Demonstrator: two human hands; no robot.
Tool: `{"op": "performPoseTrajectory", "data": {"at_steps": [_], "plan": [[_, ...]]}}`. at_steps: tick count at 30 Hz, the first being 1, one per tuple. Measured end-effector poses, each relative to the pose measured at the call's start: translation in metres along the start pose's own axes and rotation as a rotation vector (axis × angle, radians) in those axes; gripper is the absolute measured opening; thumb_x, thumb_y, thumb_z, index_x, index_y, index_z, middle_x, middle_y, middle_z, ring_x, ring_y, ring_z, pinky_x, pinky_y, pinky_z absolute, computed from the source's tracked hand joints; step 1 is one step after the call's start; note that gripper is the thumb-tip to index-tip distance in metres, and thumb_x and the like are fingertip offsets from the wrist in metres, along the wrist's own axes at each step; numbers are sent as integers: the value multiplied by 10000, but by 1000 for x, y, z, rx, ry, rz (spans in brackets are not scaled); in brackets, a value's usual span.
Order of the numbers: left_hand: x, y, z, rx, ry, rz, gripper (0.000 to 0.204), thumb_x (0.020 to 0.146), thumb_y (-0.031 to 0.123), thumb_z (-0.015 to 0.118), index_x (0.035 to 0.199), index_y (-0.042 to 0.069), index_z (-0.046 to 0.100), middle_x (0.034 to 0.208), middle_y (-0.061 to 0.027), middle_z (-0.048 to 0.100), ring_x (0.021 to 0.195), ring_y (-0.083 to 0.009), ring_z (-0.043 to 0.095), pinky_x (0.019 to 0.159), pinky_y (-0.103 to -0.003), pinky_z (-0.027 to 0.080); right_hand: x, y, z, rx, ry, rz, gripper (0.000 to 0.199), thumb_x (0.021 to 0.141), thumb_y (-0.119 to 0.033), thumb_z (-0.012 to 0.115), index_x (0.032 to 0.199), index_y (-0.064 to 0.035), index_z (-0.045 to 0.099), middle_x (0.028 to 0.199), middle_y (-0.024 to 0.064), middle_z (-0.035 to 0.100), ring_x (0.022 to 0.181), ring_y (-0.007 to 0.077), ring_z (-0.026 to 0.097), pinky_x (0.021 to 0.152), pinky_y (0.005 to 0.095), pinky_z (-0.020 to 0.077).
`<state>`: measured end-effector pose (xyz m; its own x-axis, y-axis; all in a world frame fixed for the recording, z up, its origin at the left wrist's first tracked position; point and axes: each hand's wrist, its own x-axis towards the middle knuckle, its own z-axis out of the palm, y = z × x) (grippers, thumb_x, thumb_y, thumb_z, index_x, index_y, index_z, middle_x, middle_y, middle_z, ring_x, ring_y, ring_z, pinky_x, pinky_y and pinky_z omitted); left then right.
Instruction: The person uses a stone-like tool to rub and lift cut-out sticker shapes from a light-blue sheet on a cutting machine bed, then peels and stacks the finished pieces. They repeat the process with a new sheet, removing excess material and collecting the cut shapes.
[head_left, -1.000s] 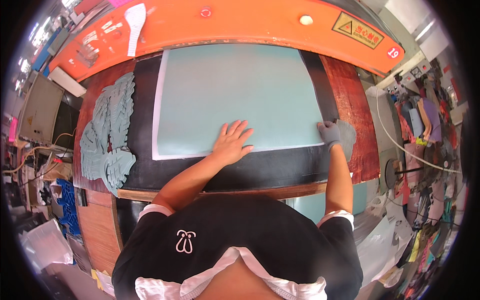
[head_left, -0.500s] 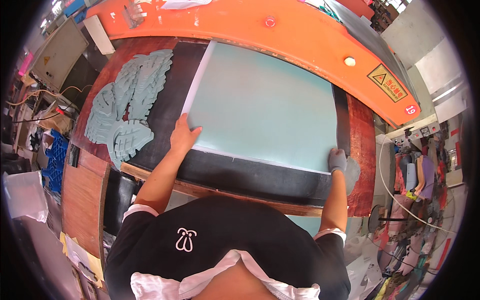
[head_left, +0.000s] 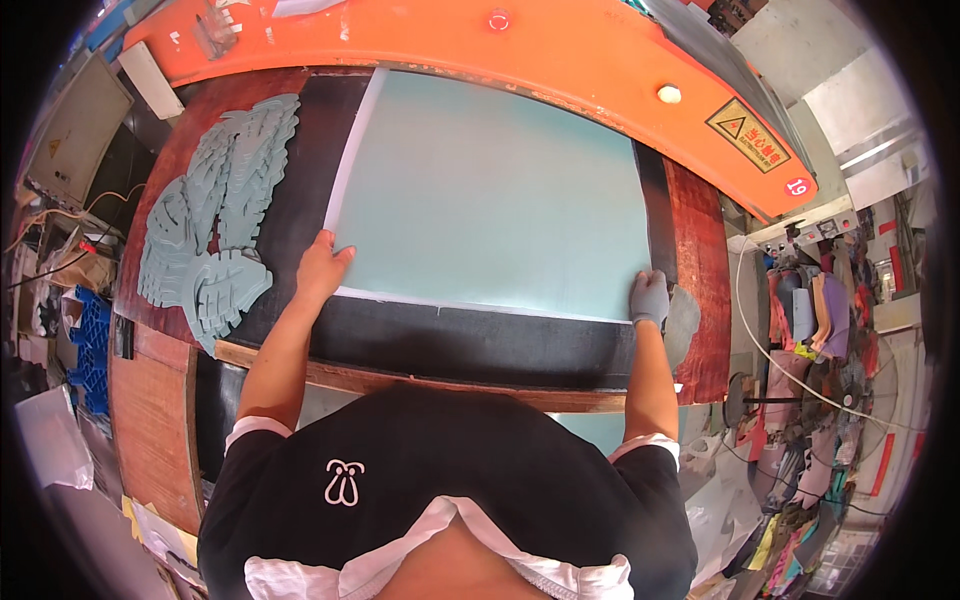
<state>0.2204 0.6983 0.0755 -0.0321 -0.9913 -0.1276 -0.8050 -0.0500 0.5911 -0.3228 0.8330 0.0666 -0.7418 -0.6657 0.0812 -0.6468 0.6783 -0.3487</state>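
Observation:
A large pale blue-green sheet (head_left: 490,200) with white edges lies flat on a black board (head_left: 470,352). At its near left corner, my bare left hand (head_left: 322,268) grips the edge, thumb on top; the fingertips are partly hidden. My right hand (head_left: 650,297), in a grey glove, is closed on the near right corner of the same sheet. Beside the right wrist sits a rounded grey piece (head_left: 683,325). Well to the left of my left hand is a heap of cut blue-grey pieces (head_left: 220,190) with notched edges, overlapping each other.
An orange machine beam (head_left: 400,38) spans the far side, carrying a red button (head_left: 498,19) and a white knob (head_left: 669,94). Reddish worn boards (head_left: 700,240) flank the black one. Coloured scraps (head_left: 825,310) hang at the right, near a white cable (head_left: 755,325).
The whole view has shifted, so the scene sits further left in the picture. Both hands keep their places on the sheet, which shows no clear movement on the board.

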Motion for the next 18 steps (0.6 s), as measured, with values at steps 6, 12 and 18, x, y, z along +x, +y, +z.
{"op": "performPoseTrajectory", "data": {"at_steps": [6, 12, 18], "plan": [[-11, 11, -5, 244, 18, -1, 347, 861, 345, 569, 967, 27, 479, 856, -201, 648, 852, -398, 617, 717, -496, 475, 0, -6, 2, -28, 70, -40, 282, 877, -325, 489, 973, -64, 536, 900, 215, 638, 864, 403, 612, 752, 483, 467], [-6, 18, -3, 415, 54, -75, 362, 888, 404, 511, 996, 58, 518, 855, -203, 650, 824, -378, 630, 713, -504, 478, 3, -8, 2, -20, 25, -51, 276, 876, -315, 491, 945, -51, 535, 879, 207, 643, 859, 399, 615, 749, 481, 467], [-14, 5, -15, 468, -3, -30, 413, 877, 470, 514, 887, 61, 569, 843, -163, 660, 828, -352, 639, 698, -478, 495, -7, -9, -7, 28, 33, -67, 250, 853, -286, 544, 913, -43, 529, 905, 207, 616, 873, 388, 598, 766, 479, 459]]}}
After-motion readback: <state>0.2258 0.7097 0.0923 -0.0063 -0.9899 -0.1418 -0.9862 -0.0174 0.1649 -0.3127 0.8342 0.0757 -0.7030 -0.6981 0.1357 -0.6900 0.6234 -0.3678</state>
